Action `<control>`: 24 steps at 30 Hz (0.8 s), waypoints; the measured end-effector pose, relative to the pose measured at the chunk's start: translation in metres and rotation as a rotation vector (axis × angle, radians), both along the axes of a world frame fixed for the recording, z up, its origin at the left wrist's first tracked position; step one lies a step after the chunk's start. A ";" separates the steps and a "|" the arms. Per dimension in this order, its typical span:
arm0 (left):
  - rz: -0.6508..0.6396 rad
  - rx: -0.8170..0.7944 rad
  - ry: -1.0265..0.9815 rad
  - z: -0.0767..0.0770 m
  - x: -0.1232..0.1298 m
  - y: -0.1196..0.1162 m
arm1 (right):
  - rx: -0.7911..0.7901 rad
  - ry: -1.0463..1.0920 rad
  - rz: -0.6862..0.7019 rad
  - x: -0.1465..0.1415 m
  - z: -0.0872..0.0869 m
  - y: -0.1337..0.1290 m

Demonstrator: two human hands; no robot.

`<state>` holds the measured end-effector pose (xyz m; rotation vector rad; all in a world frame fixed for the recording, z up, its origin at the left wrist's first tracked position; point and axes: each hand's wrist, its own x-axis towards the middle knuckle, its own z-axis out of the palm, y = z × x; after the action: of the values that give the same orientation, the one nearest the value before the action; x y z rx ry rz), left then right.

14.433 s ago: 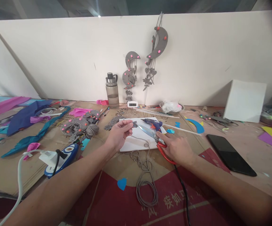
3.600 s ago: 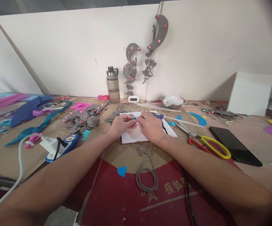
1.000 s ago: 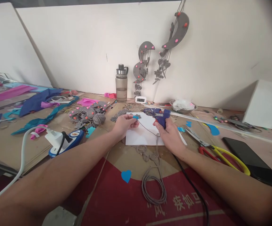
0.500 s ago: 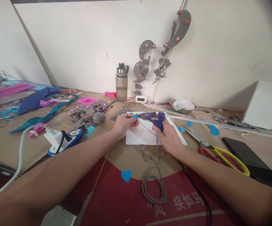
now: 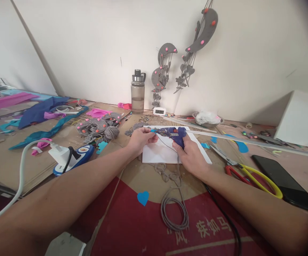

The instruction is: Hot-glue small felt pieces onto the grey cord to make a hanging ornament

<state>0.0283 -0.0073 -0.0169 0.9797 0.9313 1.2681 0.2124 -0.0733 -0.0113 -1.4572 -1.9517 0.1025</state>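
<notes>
My left hand (image 5: 140,142) pinches a small blue piece (image 5: 153,131) above the white paper (image 5: 159,153). In my right hand (image 5: 192,154) is a blue glue gun (image 5: 177,134), its tip pointing left and close to the blue piece; a long clear glue stick (image 5: 231,139) runs out of its back. Grey yarn (image 5: 174,213) trails from near my left hand down to a loose coil on the red part of the cardboard. To the left of that coil lies a blue heart (image 5: 143,198).
Scissors (image 5: 232,161) and a black phone (image 5: 284,181) lie at the right. A bottle (image 5: 138,92) and a small clock (image 5: 159,111) stand by the wall. Decorated grey felt pieces (image 5: 97,127) and a power strip (image 5: 83,156) are at the left, with a white cable.
The glue gun's tip is slightly nearer the blue piece between my left fingers. Both hands hold nearly the same places, and the view has shifted a little.
</notes>
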 end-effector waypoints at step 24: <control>-0.014 0.010 0.025 -0.001 -0.001 0.000 | 0.012 -0.004 -0.029 0.000 -0.002 0.001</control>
<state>0.0273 -0.0070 -0.0184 1.0097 0.9367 1.2527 0.2128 -0.0728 -0.0130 -1.4778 -1.9305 0.0752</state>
